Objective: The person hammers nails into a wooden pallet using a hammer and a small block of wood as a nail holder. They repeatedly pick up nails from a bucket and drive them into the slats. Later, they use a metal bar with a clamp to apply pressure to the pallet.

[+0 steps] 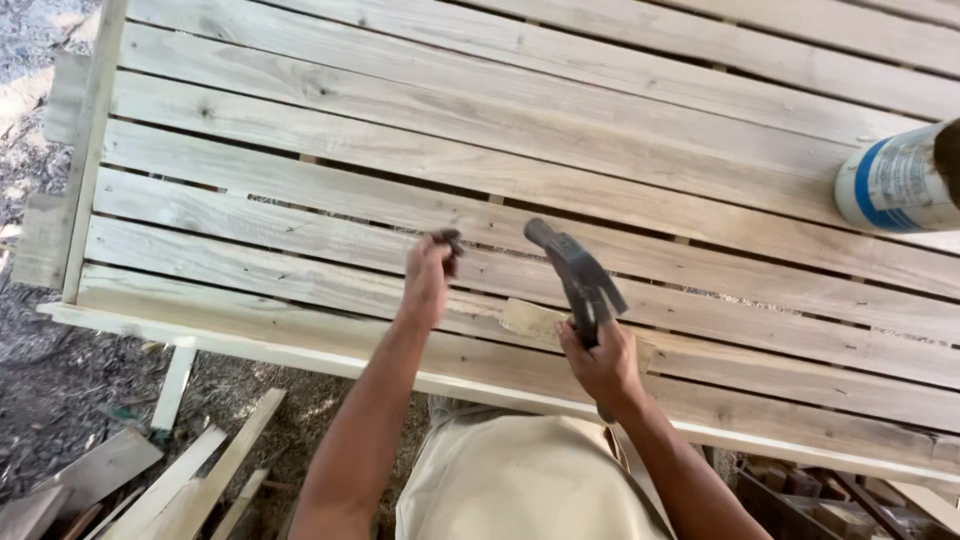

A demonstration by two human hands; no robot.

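My right hand (600, 365) grips a dark metal claw hammer (578, 275) by its handle, the head raised and tilted over the boards. My left hand (430, 275) reaches forward over a light wooden slat, fingertips pinched together on something small and dark that I cannot make out. Both hands hover over a slatted wooden frame (300, 190) of pale planks laid side by side with narrow gaps. A small flat wood offcut (530, 320) lies on the slat between my hands.
A white and blue can (895, 185) lies on the slats at the far right. Wood scraps and thin strips (180, 480) lie on the dirt ground at lower left. More offcuts (830, 500) sit under the frame at lower right.
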